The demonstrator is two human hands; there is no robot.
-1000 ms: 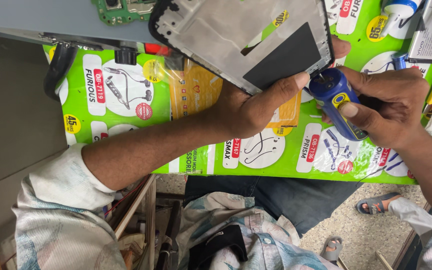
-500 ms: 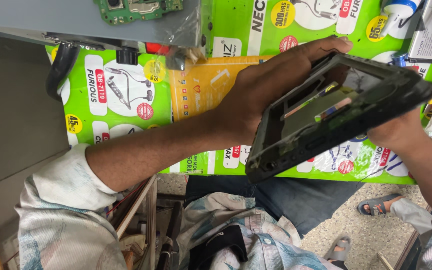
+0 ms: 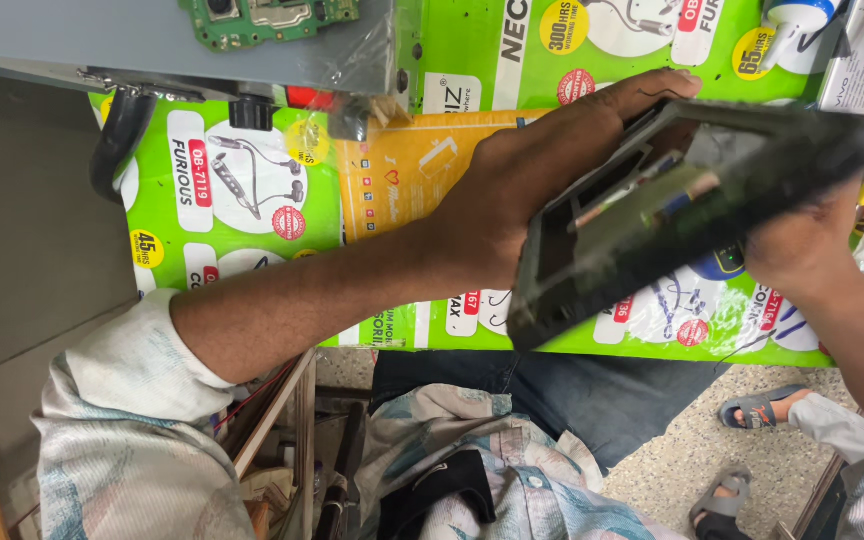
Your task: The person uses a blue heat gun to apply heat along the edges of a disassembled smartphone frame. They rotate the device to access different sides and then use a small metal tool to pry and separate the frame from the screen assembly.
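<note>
- The dark phone frame (image 3: 672,215) in my fingers is an opened, gutted shell, its inner side showing a grey plate and small parts.
- It is tilted, blurred, raised above the green poster-covered counter (image 3: 252,180), its far end toward the white box.

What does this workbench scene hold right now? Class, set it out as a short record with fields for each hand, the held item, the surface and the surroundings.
left hand: grips the upper left side of the phone frame, fingers over its top edge
right hand: holds the frame's right end from behind
phone frame: dark, tilted, inner parts facing the camera, blurred
surface: green printed sheets covering the bench
surroundings: green circuit board at top, sandalled foot on speckled floor
</note>
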